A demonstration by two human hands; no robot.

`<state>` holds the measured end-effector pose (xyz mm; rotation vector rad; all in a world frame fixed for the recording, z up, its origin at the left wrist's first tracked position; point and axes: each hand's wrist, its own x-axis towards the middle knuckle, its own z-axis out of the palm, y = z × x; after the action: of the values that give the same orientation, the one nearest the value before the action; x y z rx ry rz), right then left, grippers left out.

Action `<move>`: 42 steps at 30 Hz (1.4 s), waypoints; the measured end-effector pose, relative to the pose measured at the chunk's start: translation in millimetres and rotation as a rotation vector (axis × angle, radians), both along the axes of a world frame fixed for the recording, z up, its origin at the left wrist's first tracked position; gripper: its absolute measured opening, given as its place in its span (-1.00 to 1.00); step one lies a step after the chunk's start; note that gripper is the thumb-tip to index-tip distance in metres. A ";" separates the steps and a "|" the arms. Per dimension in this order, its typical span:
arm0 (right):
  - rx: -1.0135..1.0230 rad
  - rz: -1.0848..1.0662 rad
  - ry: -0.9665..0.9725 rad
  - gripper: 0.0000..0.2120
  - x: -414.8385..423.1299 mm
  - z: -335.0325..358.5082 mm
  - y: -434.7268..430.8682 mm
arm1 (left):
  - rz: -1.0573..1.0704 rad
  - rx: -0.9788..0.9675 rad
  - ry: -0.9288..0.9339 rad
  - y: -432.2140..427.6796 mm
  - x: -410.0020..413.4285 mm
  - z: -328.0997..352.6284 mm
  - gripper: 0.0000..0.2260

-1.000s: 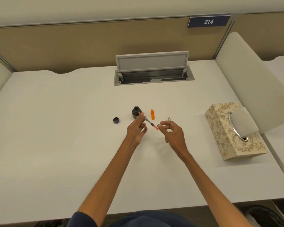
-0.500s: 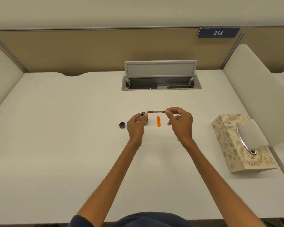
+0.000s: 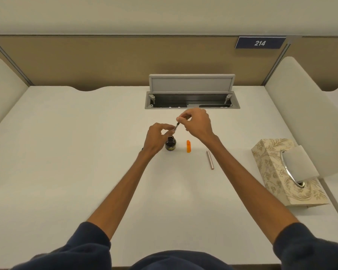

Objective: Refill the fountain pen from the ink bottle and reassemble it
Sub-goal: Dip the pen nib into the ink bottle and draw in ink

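A small open dark ink bottle stands on the white desk. Just above it a thin pen section with its converter hangs tilted, nib end down over the bottle mouth. My right hand pinches its upper end. My left hand hovers left of the bottle, with thumb and forefinger pinching the section's lower end. An orange pen cap lies right of the bottle. The slim metallic pen barrel lies further right, beside my right forearm.
A patterned tissue box sits at the right side. An open cable hatch is set in the desk behind my hands. The bottle's dark lid peeks out at my left wrist. Low partitions flank the desk.
My right hand has swung the pen section from level to tilted, nib down over the bottle. My left hand has left the bottle and risen to the section's lower end.
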<state>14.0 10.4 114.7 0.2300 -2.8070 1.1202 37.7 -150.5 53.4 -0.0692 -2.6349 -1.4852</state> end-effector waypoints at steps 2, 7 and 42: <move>0.061 0.022 -0.014 -0.78 -9.6 1.6 -8.6 | 0.010 0.028 -0.034 -4.3 -4.7 -2.4 -0.84; 0.162 0.051 -0.043 -0.75 -23.5 -0.7 -21.4 | 0.005 0.072 -0.081 -9.3 -6.3 -7.0 -0.74; 0.285 0.117 -0.120 -0.77 -33.3 -24.0 -36.2 | 0.060 -0.045 -0.172 -7.3 -14.1 -28.5 -0.80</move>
<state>-19.4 -25.7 90.7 0.3672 -3.0909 0.7723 23.7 -157.8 24.9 0.1393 -2.7769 -1.4741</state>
